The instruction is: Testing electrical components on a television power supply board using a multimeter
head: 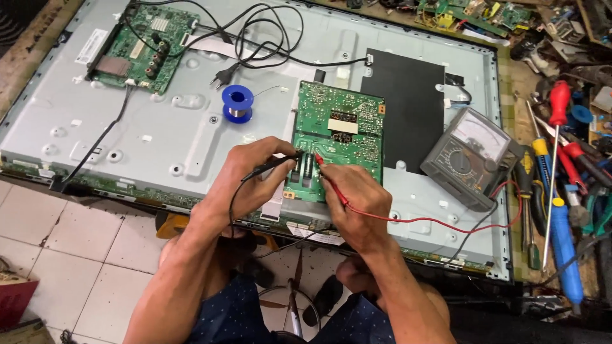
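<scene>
Your left hand pinches black probe, right hand pinches red probe; tips converge just ahead on green circuit board, both hands equally near.

Bare forearms and hands, no sleeves; dark blue garment with small white dots at the lap.

Hands press black probe, red probe onto green board (meter beside).
</scene>
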